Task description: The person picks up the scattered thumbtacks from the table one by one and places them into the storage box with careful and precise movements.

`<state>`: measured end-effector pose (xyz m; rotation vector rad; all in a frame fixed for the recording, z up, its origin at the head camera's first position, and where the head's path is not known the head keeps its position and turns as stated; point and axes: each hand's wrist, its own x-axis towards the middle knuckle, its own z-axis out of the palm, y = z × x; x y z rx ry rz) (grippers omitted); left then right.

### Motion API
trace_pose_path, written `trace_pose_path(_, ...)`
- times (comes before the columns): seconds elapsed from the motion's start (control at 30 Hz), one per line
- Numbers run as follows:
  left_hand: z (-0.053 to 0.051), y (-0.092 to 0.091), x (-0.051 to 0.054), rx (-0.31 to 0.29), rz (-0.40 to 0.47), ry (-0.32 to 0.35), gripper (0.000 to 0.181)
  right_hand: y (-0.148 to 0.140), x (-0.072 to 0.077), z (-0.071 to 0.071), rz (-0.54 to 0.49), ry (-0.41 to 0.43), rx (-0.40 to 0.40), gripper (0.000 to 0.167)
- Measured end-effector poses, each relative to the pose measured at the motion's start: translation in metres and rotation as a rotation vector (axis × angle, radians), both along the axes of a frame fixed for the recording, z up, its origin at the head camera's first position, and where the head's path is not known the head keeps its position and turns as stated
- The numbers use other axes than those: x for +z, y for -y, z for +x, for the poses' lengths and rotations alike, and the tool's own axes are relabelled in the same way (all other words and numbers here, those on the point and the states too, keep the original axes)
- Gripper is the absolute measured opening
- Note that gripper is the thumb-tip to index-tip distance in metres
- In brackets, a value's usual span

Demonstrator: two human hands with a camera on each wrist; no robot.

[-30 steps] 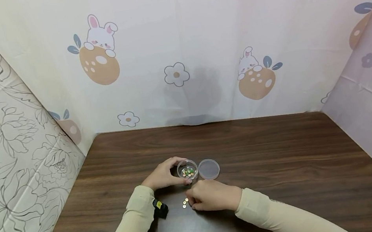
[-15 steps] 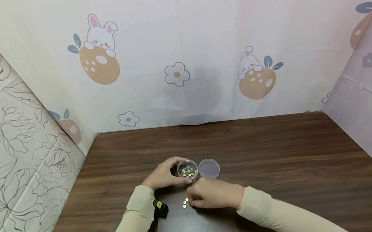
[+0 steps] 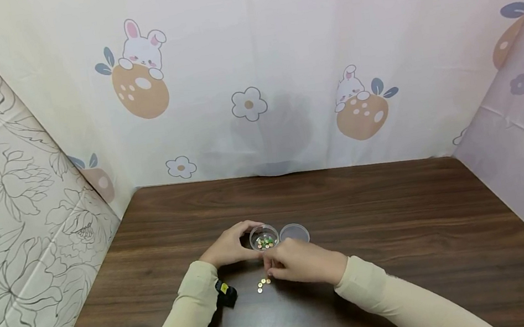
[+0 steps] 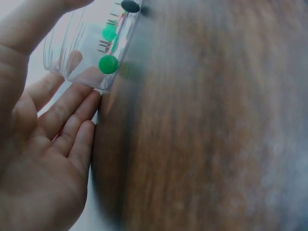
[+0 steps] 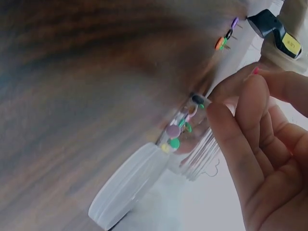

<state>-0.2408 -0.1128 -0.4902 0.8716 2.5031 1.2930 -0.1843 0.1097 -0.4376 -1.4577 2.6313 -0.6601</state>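
Observation:
My left hand (image 3: pixel 230 245) holds a clear round plastic jar (image 3: pixel 251 239) by its side, thumb and fingers curled about it. Thumbtacks with green, black and other coloured heads (image 4: pixel 109 64) lie in the bottom of the jar. Just in front of it is my right hand (image 3: pixel 303 261); in the right wrist view its thumb and finger pinch a thumbtack (image 5: pixel 255 70) with a pinkish-red head, mostly hidden. Several loose thumbtacks (image 3: pixel 263 281) lie point up on the table below the right hand. Their heads show purple, black, green and orange in the right wrist view.
A translucent round lid (image 3: pixel 294 230) lies right of the jar, partly behind my right hand. A black device with a yellow label (image 3: pixel 226 293) is strapped to the left wrist. The brown wooden table (image 3: pixel 399 211) ends at a printed cloth backdrop (image 3: pixel 278 60).
My right hand has lifted away from the loose thumbtacks and moved up toward the jar, uncovering one more tack on the table. The left hand and jar have stayed in place.

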Motion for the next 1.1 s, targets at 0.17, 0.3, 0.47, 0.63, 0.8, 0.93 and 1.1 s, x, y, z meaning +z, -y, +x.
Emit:
trace_pose_path(0.17,-0.001,0.000,0.000,0.010,-0.013,0.026,0.064,-0.002,0.003,-0.006,-0.060,-0.053,-0.026,0.011)
trace_pose_path(0.3,-0.002,0.001,-0.001,0.014,-0.018,0.051,0.066,-0.004,0.005,-0.012,-0.085,-0.064,-0.063,0.006)
trace_pose_path(0.47,-0.002,0.001,-0.001,0.018,-0.010,0.070,0.068,-0.007,0.007,-0.017,-0.080,-0.010,-0.133,0.008)
trace_pose_path(0.63,-0.002,0.000,-0.001,0.028,-0.013,0.078,0.069,-0.008,0.005,-0.021,-0.076,-0.006,-0.169,0.009)
trace_pose_path(0.8,-0.001,0.000,0.000,0.035,-0.025,0.082,0.070,-0.009,0.001,-0.028,-0.098,0.005,-0.195,0.004)
trace_pose_path(0.93,0.001,-0.001,0.002,0.040,-0.031,0.085,0.070,-0.011,-0.001,-0.033,-0.101,0.021,-0.221,0.006)
trace_pose_path(1.1,0.002,-0.002,0.004,0.044,-0.028,0.090,0.070,-0.013,-0.002,-0.038,-0.080,0.046,-0.256,0.005)
